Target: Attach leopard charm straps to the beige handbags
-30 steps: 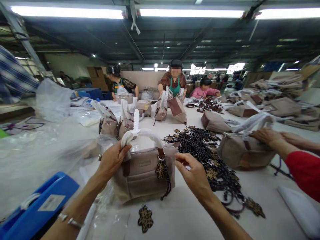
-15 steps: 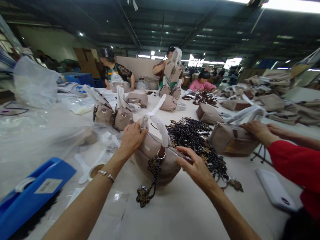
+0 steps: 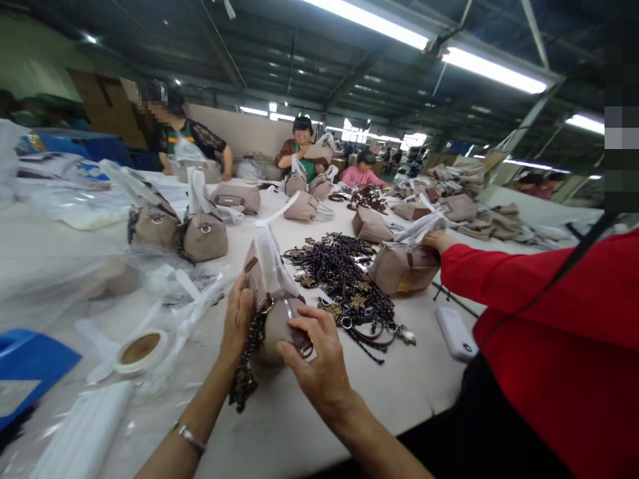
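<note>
We steadied the bag [image 3: 275,332].
Our right grip [image 3: 324,362] clasped its end; our left grip [image 3: 236,322] lay unclenched alongside, likely to prevent tipping.

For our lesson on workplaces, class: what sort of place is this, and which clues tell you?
Probably a bag factory's finishing or packing area: many similar bags with wrapped handles, a heap of matching charms, and several people at one long table.
</note>
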The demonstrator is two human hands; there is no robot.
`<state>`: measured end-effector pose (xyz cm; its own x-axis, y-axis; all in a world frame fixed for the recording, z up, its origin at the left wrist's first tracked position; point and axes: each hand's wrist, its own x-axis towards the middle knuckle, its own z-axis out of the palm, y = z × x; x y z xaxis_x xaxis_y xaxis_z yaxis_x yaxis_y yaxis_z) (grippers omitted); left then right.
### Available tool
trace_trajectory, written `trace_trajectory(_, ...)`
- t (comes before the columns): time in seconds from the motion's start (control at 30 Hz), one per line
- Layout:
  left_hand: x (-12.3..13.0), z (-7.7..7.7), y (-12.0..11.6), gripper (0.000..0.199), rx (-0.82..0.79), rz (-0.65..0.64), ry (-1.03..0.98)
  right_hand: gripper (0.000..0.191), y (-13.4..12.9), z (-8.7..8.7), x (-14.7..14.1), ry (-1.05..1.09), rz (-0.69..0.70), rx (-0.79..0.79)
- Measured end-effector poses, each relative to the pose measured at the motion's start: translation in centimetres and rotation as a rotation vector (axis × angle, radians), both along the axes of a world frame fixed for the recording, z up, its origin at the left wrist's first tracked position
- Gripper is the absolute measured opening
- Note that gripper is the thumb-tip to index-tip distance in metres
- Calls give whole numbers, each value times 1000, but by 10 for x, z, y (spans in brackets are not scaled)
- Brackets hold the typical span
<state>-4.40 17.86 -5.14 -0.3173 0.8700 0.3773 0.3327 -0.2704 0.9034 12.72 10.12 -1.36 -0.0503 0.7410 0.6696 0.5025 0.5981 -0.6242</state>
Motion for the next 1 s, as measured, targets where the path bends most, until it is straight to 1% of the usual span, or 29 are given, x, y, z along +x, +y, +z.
trace_trajectory(0.07, 1, 0, 11, 56, -15, -11, -1, 28, 6, -2, 2, -12, -15, 9)
trace_trajectory(0.13, 4, -1, 18, 55, -1, 5, -14, 30, 12, -3, 4, -8, -27, 18)
trace_trajectory(0.23, 9, -3, 18, 54, 21, 41, -54, 40, 15, -6, 7, 24, -27, 36)
trace_trajectory(0.3, 8, -6, 15, 54, -8, 69, -91, 50, 12, -8, 10, 57, -6, 26)
trace_trajectory(0.37, 3, -9, 12, 52, -56, 91, -150, 55, 8, -11, 16, 92, 39, -20)
trace_trajectory(0.47, -10, -15, 6, 49, -80, 100, -248, 50, 6, -17, 30, 144, 96, -85)
trace_trajectory(0.63, -23, -20, -8, 43, -74, 85, -312, 40, 16, -23, 51, 190, 46, -164)
trace_trajectory(0.77, -26, -19, -23, 42, -123, 95, -265, 28, 23, -18, 58, 132, 38, -176)
trace_trajectory(0.83, -31, -18, -31, 42, -125, 105, -220, 26, 23, -16, 60, 106, 42, -179)
trace_trajectory(0.93, -43, -17, -44, 42, -121, 136, -153, 31, 19, -18, 63, 43, 81, -161)
trace_trajectory(1.0, -46, -20, -52, 42, -159, 127, -106, 38, 16, -22, 62, -29, 109, -130)
